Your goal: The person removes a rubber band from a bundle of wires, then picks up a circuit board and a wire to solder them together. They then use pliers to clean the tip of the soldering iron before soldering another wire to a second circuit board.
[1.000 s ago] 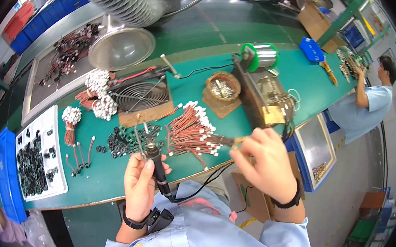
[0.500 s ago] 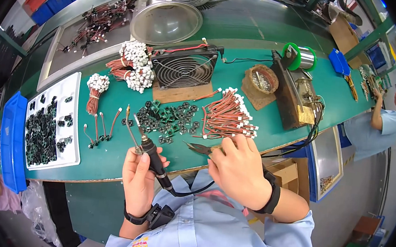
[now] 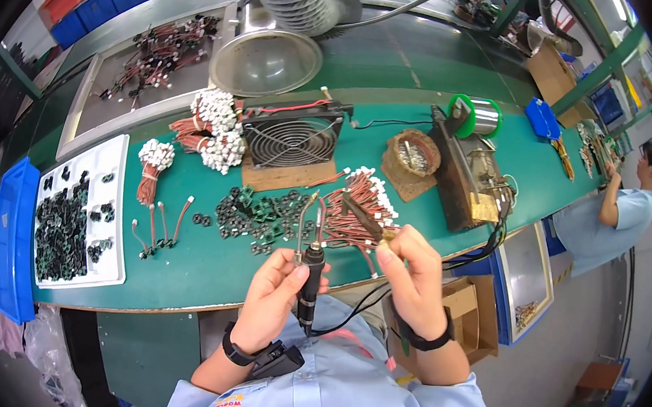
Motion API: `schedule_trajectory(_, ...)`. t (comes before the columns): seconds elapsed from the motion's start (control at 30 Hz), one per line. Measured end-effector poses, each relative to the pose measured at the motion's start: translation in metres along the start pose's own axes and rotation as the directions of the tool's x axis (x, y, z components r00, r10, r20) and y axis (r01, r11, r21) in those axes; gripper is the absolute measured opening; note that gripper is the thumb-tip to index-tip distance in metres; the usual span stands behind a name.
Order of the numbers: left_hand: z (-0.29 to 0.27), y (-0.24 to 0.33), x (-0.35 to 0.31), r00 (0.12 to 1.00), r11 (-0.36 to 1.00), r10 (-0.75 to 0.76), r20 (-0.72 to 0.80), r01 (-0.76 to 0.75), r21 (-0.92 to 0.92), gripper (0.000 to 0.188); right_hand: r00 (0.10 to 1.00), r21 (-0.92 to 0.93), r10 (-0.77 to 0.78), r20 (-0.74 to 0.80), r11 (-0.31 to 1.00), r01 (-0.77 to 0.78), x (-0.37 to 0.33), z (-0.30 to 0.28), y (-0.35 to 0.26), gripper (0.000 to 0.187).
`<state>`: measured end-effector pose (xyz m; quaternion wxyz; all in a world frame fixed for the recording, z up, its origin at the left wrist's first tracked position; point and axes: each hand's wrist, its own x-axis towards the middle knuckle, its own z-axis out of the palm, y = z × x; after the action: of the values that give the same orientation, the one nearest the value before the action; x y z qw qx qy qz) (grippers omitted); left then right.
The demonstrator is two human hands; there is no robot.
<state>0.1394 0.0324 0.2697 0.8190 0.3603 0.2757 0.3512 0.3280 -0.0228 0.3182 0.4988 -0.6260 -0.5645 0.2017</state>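
Observation:
In front of my body, my left hand [image 3: 273,300] is closed around the black handle of a soldering iron [image 3: 309,284]. Its tip points up, with a thin bent metal tube running alongside. To its right, my right hand [image 3: 417,279] grips a pair of pliers [image 3: 364,217], jaws aimed up and left over a pile of red-and-black wire leads [image 3: 348,220] with white connectors. Small black and green parts [image 3: 258,213] lie heaped beyond the left hand. Several leads joined to such parts [image 3: 153,246] rest farther left.
A fan [image 3: 293,141] stands behind the parts, beneath a metal extraction hood [image 3: 267,64]. On the right are a rosin-like brown pot [image 3: 412,153] and a solder spool [image 3: 475,117] on a stand. A white tray [image 3: 123,207] and blue bin [image 3: 15,236] sit left. A co-worker [image 3: 615,216] is at far right.
My right hand has lifted the pliers off the table and turned them upward. The soldering iron in my left hand has moved right and stands more upright. The view has shifted slightly.

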Motion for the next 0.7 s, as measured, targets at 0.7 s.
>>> schedule_trajectory(0.7,0.024,-0.014,0.016,0.999,0.991,-0.03,0.024,0.027,0.134,0.016,0.991,-0.097,-0.054,-0.124,0.994,0.042,-0.001,-0.005,0.021,0.018)
